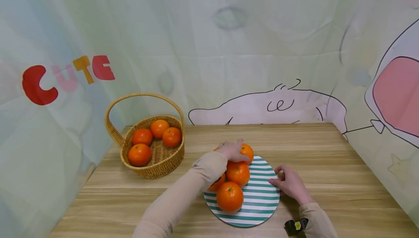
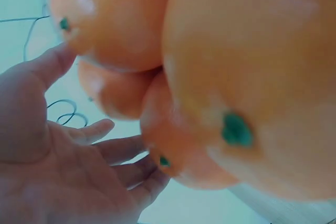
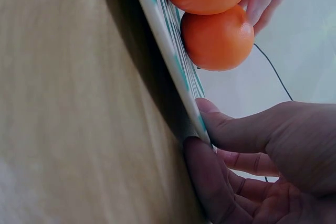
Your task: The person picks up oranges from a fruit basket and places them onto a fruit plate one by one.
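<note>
Several oranges (image 1: 230, 197) are bunched on the left half of a round board (image 1: 262, 194) with green and white stripes. My left hand (image 1: 233, 150) reaches over the far oranges, one orange (image 1: 247, 153) just right of its fingers. In the left wrist view, the left hand (image 2: 68, 156) has its fingers spread, its thumb touching one orange (image 2: 115, 19) and its fingertips against a lower orange (image 2: 178, 135). My right hand (image 1: 291, 183) pinches the board's right edge; the right wrist view shows the thumb (image 3: 231, 129) above the rim and a finger beneath it.
A wicker basket (image 1: 157, 169) with a tall handle stands at the table's back left, holding several oranges (image 1: 139, 154). The wooden table (image 1: 343, 180) meets a printed curtain (image 1: 203, 49) at the back and sides. A dark wrist device (image 1: 296, 226) sits by the right sleeve.
</note>
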{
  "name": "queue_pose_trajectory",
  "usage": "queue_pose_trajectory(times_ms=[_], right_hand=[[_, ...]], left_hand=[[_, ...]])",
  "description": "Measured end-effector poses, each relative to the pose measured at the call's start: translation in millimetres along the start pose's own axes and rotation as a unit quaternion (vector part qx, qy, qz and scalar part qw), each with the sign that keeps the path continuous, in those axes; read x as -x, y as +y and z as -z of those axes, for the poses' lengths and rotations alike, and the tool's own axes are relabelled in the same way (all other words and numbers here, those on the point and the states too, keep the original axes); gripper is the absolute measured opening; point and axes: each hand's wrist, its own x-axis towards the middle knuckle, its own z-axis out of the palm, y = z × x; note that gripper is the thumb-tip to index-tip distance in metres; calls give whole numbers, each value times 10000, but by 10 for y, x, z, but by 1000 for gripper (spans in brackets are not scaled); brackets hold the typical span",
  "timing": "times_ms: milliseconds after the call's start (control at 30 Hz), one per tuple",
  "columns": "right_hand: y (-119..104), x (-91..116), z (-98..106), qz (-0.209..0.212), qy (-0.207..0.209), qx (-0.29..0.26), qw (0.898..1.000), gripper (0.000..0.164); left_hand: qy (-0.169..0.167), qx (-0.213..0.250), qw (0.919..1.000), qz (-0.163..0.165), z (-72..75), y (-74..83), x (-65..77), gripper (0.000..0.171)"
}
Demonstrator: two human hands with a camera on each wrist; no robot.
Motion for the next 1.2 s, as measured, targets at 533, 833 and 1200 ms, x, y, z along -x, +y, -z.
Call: queue_pose_trajectory(times_ms=[533, 833, 1200], right_hand=[[-28, 9, -5, 28, 0, 50, 10000, 39], [-1, 20, 5, -38, -17, 37, 10000, 40], [-1, 8, 5, 7, -4, 70, 10000, 40]], left_hand=[[2721, 577, 9601, 285, 431, -1563, 809, 66], [2035, 566, 9676, 1382, 556, -2233, 1084, 77], [1662, 806, 9668, 1767, 517, -2358, 1072, 77]])
